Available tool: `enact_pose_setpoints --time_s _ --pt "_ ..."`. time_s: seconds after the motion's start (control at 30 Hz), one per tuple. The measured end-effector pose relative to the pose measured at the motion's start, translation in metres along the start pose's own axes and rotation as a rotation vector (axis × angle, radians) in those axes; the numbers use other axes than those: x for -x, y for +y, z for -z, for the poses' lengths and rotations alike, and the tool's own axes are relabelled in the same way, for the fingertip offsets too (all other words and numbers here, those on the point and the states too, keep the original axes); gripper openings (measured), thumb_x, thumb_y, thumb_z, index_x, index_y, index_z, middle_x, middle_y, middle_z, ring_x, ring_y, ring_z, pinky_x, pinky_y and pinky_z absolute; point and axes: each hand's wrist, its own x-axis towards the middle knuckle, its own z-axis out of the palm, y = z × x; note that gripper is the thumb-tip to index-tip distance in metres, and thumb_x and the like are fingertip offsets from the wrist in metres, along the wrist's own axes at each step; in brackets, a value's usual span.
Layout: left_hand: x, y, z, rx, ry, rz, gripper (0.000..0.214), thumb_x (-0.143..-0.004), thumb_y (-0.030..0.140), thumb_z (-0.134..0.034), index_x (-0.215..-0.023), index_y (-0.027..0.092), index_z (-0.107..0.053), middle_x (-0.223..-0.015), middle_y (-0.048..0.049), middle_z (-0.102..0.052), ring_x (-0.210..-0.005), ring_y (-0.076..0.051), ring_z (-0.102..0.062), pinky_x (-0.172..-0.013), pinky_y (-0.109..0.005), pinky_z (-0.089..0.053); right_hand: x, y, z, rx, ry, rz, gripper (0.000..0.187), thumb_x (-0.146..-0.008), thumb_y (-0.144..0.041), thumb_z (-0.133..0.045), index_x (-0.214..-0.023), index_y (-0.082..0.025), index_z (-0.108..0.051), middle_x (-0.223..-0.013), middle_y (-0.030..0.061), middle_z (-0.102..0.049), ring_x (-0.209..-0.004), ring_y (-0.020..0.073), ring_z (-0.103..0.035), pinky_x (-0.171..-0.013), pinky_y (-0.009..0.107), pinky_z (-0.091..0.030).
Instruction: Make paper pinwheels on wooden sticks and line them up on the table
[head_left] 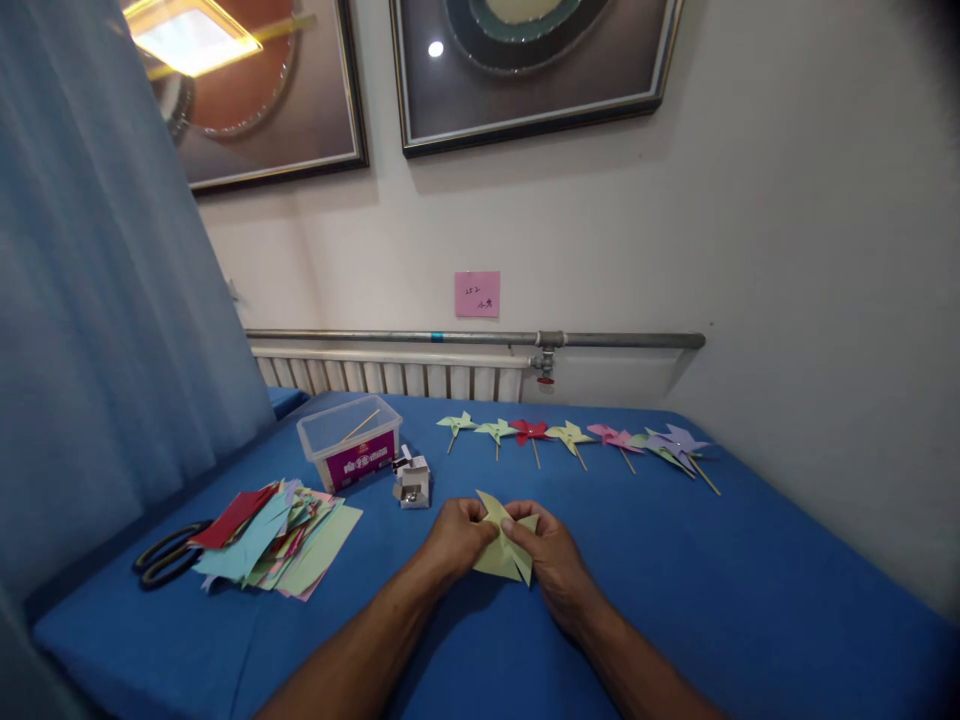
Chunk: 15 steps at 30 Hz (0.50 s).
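Between my two hands is a pale yellow-green sheet of paper (501,562), cut in from its corners, with some of its points bent up toward the middle. My left hand (459,540) pinches its left side, the thumb pressing near the centre. On the right side, my right hand (551,552) grips the paper between thumb and fingers. The fingertips behind the sheet are hidden. Just beyond my left hand stands a small open white box (412,486) with small shiny bits inside, too small to name.
Finished paper pinwheels on sticks, such as a red pinwheel (530,431) and a purple pinwheel (677,442), lie in a row at the back. To the left are a clear plastic tub (352,420) holding a stick, a pile of coloured paper (274,540) and black-handled scissors (169,555).
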Motion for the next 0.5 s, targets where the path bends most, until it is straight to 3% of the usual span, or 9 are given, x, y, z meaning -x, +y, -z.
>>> enact_pose_setpoints --time_s 0.13,0.5 --pt "0.0007 -0.0006 0.0004 0.009 -0.020 0.011 0.024 -0.066 0.026 -0.075 -0.063 0.017 -0.054 -0.054 0.0033 -0.055 -0.048 -0.008 -0.046 -0.048 -0.021 -0.032 -0.0071 0.0065 0.0049 0.059 0.016 0.010 0.052 -0.051 -0.052 -0.093 -0.081 -0.022 -0.065 -0.063 -0.0022 -0.069 -0.053 0.0176 -0.062 -0.054 0.029 -0.047" --pt "0.0031 0.0016 0.0007 0.011 -0.028 0.067 0.018 -0.065 0.023 -0.072 -0.064 0.017 -0.055 -0.054 0.0033 -0.056 -0.048 -0.009 -0.045 -0.049 -0.023 -0.032 -0.0086 0.0084 0.0089 0.173 0.051 0.049 0.044 -0.061 -0.055 -0.085 -0.078 -0.023 -0.061 -0.059 -0.0047 -0.065 -0.051 0.0154 -0.057 -0.050 0.027 -0.043"
